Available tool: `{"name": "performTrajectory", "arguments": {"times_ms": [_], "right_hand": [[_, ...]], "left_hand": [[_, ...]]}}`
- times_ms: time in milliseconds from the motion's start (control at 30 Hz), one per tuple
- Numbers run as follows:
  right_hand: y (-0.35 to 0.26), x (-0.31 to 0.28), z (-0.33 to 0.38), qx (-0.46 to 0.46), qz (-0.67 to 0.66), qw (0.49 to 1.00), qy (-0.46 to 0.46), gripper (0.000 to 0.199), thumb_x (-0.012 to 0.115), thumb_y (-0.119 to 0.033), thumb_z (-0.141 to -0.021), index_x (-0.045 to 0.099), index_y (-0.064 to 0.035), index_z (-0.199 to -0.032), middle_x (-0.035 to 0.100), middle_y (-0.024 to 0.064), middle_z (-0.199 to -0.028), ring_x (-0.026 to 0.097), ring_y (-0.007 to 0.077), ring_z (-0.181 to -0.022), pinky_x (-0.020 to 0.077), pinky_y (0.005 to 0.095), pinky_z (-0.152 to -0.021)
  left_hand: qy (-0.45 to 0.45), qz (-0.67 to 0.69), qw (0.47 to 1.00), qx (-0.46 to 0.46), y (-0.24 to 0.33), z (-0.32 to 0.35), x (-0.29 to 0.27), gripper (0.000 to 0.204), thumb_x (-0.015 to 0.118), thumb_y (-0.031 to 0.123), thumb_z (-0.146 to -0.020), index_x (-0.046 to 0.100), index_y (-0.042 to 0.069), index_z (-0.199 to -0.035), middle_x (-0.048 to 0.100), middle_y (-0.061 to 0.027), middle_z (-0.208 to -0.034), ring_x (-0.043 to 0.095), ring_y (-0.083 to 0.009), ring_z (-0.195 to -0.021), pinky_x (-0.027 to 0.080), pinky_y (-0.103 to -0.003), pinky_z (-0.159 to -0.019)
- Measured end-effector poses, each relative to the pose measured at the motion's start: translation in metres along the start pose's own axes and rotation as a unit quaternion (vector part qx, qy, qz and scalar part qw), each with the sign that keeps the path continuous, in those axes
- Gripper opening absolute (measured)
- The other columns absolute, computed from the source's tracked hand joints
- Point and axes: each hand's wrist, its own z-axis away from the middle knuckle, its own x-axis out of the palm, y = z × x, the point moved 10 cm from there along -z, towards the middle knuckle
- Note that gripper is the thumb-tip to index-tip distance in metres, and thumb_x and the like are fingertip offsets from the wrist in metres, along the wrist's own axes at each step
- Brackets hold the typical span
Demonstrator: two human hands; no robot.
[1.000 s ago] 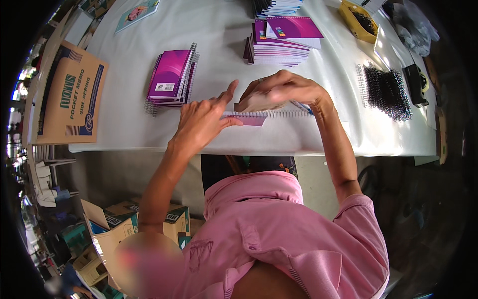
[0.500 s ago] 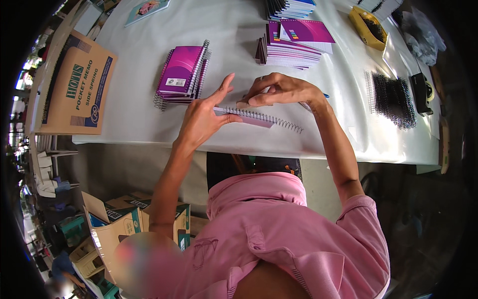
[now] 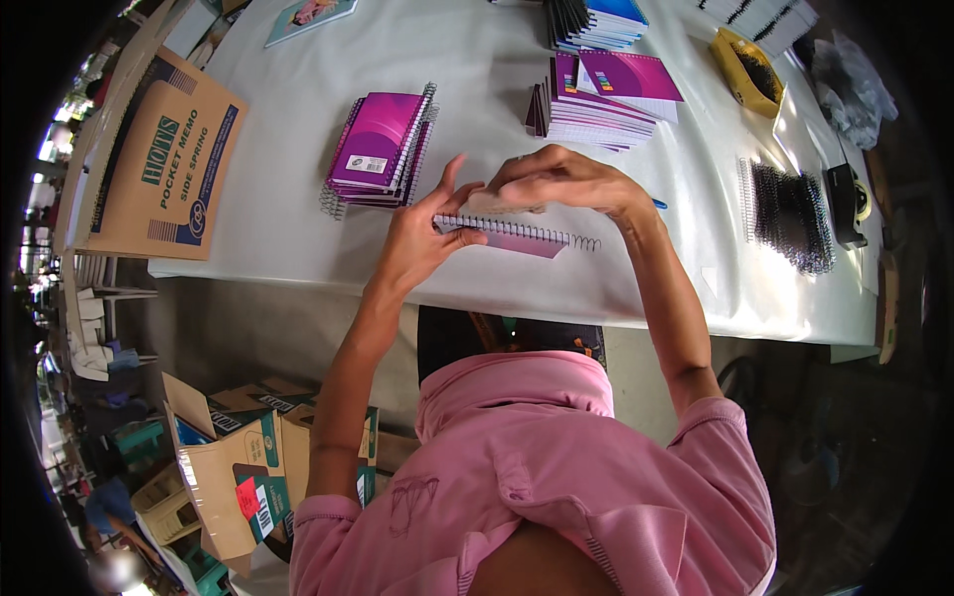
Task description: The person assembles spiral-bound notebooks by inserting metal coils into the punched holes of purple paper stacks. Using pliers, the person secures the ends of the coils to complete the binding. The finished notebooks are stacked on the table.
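Steadying a spiral notebook (image 3: pixel 512 234) near the table's (image 3: pixel 278 228) front edge, the left hand (image 3: pixel 422 238) pinches its end while the right hand (image 3: pixel 556 179) clamps its pages, apparently keeping the coil aligned.

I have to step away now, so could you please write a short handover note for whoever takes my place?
Left hand: steadies the near left end of the notebook at the table's front edge.
Right hand: rests on top of it, in a grip on the pages.
Wire coil: runs along the notebook's edge, its tail poking out on the right.
Done: bound purple stack on the left.
Left: unbound stack behind, loose black coils on the right.
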Motion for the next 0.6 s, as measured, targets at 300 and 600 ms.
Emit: {"name": "performTrajectory", "arguments": {"times_ms": [300,600], "right_hand": [[0.005,-0.039,0.054,-0.027,0.047,0.996,0.064,0.064,0.061,-0.057,-0.085,0.068,0.0006,-0.111,0.066,0.0103,-0.105,0.063,0.0219,-0.097,0.0486,0.0324,-0.084],[0.055,-0.077,0.157,-0.008,0.482,0.778,0.403,0.043,0.075,-0.028,-0.081,0.064,-0.0132,-0.120,0.055,0.0142,-0.121,0.049,0.0309,-0.118,0.0397,0.0454,-0.100]], "left_hand": [[-0.090,0.074,0.993,0.031,-0.010,0.005,0.004,0.071,0.070,0.031,-0.087,0.040,0.002,-0.144,0.055,-0.0110,-0.137,0.055,-0.0153,-0.112,0.045,-0.029,-0.097],[-0.051,0.008,0.991,0.127,0.028,-0.007,0.016,0.051,0.058,0.003,-0.093,0.044,0.006,-0.142,0.052,-0.0090,-0.141,0.046,-0.0201,-0.133,0.037,-0.032,-0.108]]}}
